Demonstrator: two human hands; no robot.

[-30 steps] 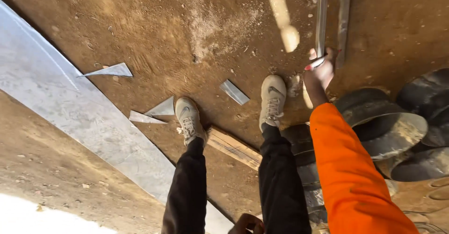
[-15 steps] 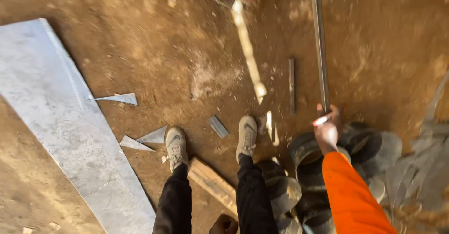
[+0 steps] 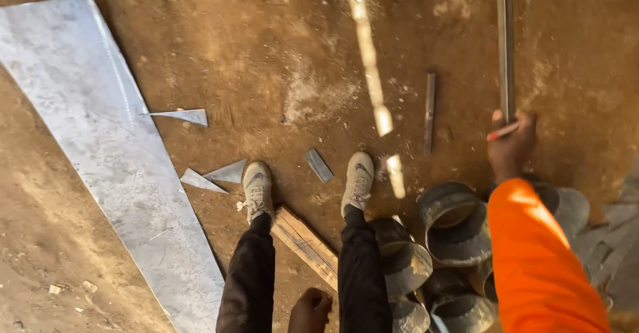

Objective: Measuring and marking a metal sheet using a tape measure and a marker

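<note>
My right hand (image 3: 511,145), at the end of an orange sleeve, is closed around a red marker (image 3: 502,131). Its fingers rest at the near end of a long thin metal bar (image 3: 506,46) that lies on the dirt floor and runs away from me. My left hand (image 3: 310,310) hangs low between my legs with curled fingers, and nothing shows in it. My grey shoes (image 3: 257,188) stand on the dirt, the left one on the tip of a wooden plank (image 3: 306,243).
A large metal sheet (image 3: 100,146) lies at left, with triangular offcuts (image 3: 183,116) and a small strip (image 3: 319,165) beside it. A short metal bar (image 3: 430,113) lies ahead. Several round metal collars (image 3: 452,221) crowd the floor at lower right.
The view has lifted and swung left, showing more of the sheet and floor. My right hand stays with the marker at the long bar's end. My feet have not shifted.
</note>
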